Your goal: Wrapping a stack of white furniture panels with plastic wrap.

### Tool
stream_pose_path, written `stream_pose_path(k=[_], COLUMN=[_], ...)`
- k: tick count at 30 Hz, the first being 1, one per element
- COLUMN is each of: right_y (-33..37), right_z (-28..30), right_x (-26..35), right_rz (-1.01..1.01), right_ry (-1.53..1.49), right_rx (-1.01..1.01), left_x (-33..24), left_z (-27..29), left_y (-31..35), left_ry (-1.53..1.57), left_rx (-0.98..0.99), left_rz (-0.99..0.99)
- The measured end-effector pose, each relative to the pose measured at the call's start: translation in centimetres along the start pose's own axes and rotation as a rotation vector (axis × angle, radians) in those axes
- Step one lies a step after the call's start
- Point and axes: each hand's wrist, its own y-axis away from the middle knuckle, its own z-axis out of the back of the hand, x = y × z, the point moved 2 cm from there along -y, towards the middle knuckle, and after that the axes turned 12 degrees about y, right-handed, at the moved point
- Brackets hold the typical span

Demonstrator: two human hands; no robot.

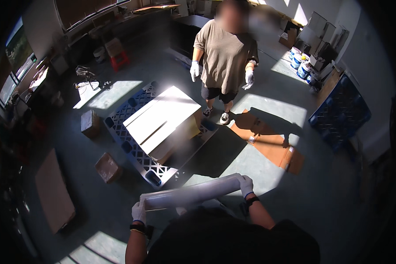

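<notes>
A: Looking down from the head view, where is your roll, and how are you gripping it?

B: Your clear roll (191, 192) is in front of your body, on your side of the pallet (141, 166) with the white boards (163, 119) on it. Your gloved left hand (139, 212) is closed on one end, your gloved right hand (246, 185) on the other. I can't tell whether any fingers go inside the core.

A: What would help you hold it well?

B: The roll slants, its right end farther forward or higher; I can't tell which. I'd keep both ends firmly gripped and level, since smooth plastic could slip in gloves. Mind the pallet's near corner, and the other person (224, 57) facing you from beyond the pallet, who looks empty-handed.
</notes>
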Motion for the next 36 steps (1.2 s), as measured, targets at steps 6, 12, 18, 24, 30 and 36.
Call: stream_pose_path(k=[6,12,18,24,30,36], right_y=[-7.3,-14.7,-18.8,-19.0,-20.8,-20.9], right_z=[2.0,7.5,8.7,10.8,13.8,14.5], right_x=[2.6,5.2,3.7,3.1,0.7,2.1], right_rz=[0.002,0.173,0.11,0.411,0.343,0.298], right_ry=[-0.182,-0.626,-0.906,-0.245,-0.364,-0.628], right_rx=[0.011,-0.036,0.045,-0.152,0.123,0.117], left_x=[-7.6,-17.9,-23.8,-26.1,-28.9,-26.2], left_z=[-4.7,-11.6,-15.5,-17.2,-19.3,-21.2], left_y=[-0.8,-4.7,-2.9,-1.8,0.4,-8.5], left_ry=[0.156,0.415,0.501,0.436,0.435,-0.241], left_rx=[0.069,0.368,0.411,0.326,0.308,0.566], left_rz=[-0.027,-0.17,-0.193,-0.225,-0.285,-0.876])
